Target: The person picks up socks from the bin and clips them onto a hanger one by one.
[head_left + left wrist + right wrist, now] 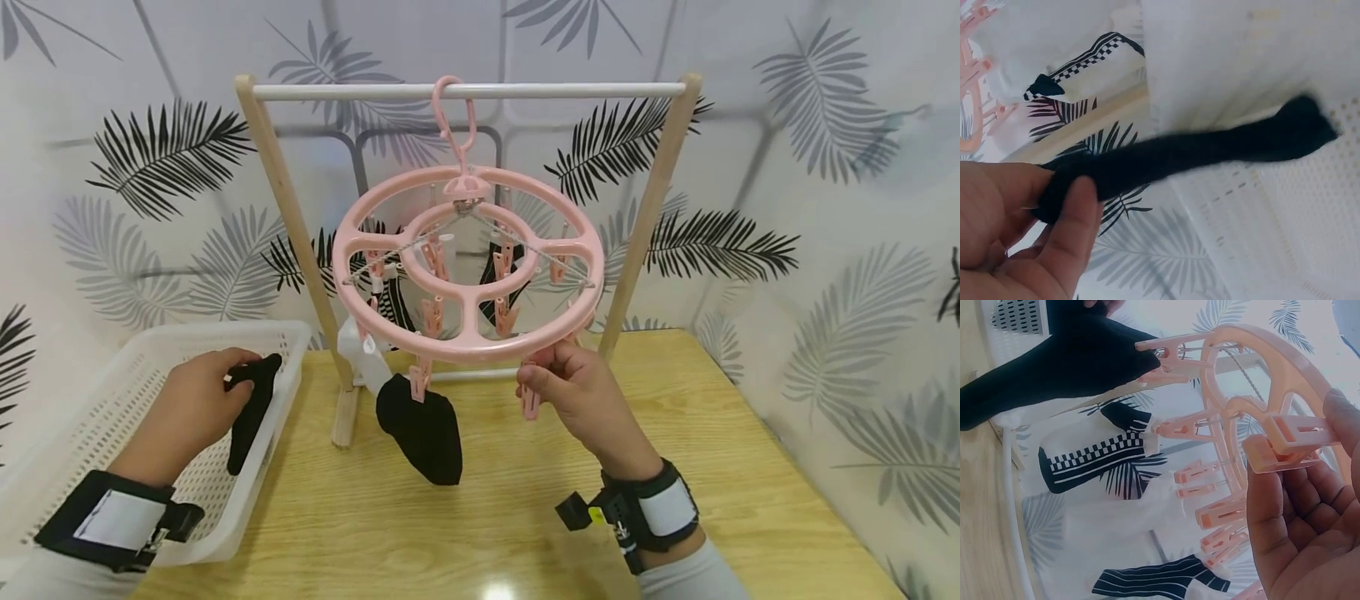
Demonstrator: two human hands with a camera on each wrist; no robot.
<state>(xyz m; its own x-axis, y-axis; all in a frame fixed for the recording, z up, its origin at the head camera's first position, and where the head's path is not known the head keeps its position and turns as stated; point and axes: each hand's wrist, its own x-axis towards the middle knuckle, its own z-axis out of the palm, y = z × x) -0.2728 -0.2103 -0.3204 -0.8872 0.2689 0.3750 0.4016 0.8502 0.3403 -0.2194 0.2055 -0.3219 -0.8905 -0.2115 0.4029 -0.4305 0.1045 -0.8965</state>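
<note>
My left hand (195, 400) pinches a black sock (1191, 150) by one end, thumb against fingers, and the sock dangles over the white basket (90, 392). At the front right of a round pink sock hanger (468, 342), my right hand (588, 400) grips a pink clothespin (1297, 437) between thumb and fingers. No cloth shows in that clothespin's jaws. Another black sock (423, 433) hangs from a clip at the hanger's front left. Farther round hang a checkered, striped sock (1094, 453), a white sock (363, 346) and a dark striped sock (1147, 582).
The hanger's hook (453, 117) sits over the white bar (337, 92) of a wooden-legged rack (648, 217). Several more pink clips hang around both rings. The rack stands on a wood-grain table (360, 533), with a leaf-patterned curtain (847, 275) behind it.
</note>
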